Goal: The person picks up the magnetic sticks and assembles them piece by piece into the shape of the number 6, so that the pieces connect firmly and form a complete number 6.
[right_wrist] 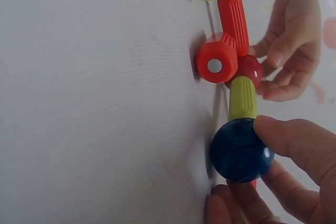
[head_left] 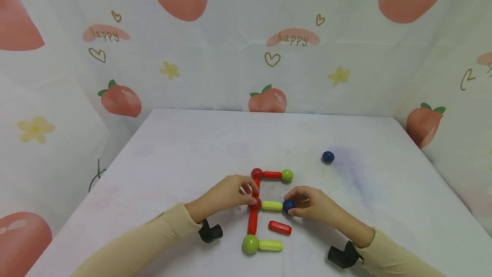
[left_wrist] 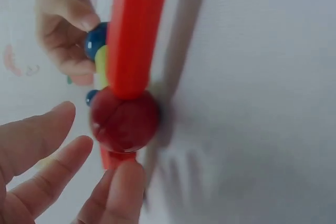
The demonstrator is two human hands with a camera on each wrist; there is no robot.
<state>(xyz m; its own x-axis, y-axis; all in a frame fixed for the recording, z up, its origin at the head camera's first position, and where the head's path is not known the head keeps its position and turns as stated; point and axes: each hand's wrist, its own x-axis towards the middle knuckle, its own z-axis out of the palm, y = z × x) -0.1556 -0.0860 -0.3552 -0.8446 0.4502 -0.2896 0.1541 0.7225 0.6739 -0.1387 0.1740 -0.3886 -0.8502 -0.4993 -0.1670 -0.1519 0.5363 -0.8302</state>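
Observation:
An E-shaped figure of magnetic balls and rods lies on the white table. My left hand (head_left: 230, 193) is at the middle red ball (left_wrist: 125, 120), its thumb and fingers holding it where the red rods (head_left: 252, 222) meet. With thumb and fingers, my right hand (head_left: 313, 204) pinches the dark blue ball (right_wrist: 241, 150). That ball touches the end of a yellow-green rod (head_left: 271, 205) that runs from the red ball. The upper arm of the figure has a red ball (head_left: 256, 174), a red rod (head_left: 272, 175) and a green ball (head_left: 287, 175).
A loose red rod (head_left: 280, 228) lies between the middle and lower arms. Nearest me are a larger green ball (head_left: 250, 244) and a yellow-green rod (head_left: 270, 245). Another dark blue ball (head_left: 328, 157) sits farther back at the right. A fruit-printed cloth (head_left: 223, 54) hangs behind the table.

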